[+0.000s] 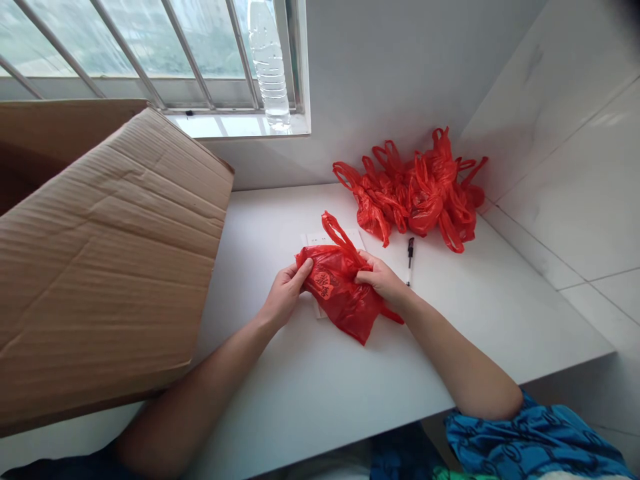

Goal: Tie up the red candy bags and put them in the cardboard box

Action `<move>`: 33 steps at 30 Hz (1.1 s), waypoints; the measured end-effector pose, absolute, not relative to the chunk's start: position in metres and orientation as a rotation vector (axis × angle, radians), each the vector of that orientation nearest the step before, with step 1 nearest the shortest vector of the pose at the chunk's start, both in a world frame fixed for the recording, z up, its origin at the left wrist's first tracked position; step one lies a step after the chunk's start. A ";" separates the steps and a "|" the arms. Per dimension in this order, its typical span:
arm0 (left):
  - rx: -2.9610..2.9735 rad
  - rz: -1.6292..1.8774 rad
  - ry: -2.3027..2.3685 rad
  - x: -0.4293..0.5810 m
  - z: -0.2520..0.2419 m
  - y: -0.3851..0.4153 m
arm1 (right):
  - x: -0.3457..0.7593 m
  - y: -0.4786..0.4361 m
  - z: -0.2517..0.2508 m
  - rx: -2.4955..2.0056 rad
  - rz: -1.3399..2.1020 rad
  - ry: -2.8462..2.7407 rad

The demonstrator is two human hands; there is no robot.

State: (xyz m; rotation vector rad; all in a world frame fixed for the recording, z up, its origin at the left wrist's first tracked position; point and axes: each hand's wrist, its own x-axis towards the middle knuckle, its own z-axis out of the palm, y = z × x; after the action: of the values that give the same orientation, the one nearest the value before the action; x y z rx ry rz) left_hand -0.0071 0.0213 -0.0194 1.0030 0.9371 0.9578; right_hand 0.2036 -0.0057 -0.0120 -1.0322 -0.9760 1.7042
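Presently, my left grip (287, 292) and right grip (382, 277) clamp the red bag (345, 297) over the desk (310, 393), seven o'clock from the bag pile (425, 193). Uneven pulling could tear the red bag; swinging right could displace the pen (411, 252) at two o'clock.

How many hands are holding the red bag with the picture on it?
2: the left hand holds the red bag at its left edge, and the right hand grips its right side.

Shiny plastic, matt cardboard
The held carrier bag (345, 307) was crinkled, the carton (120, 253) creased and corrugated, the tabletop (285, 400) smooth.
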 end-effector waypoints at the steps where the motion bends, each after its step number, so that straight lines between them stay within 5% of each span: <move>1: 1.008 0.963 0.938 -0.007 -0.020 0.021 | 0.204 -0.006 -0.012 -1.030 1.706 -0.976; 33: 1.136 0.953 0.852 -0.012 -0.028 0.020 | 0.200 -0.007 -0.007 -1.026 1.710 -0.961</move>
State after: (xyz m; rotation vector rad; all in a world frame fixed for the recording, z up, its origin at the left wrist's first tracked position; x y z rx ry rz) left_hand -0.0119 0.0201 -0.0275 1.1358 0.8520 0.9527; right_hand 0.1995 -0.0075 -0.0069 -1.0259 -0.9611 1.7100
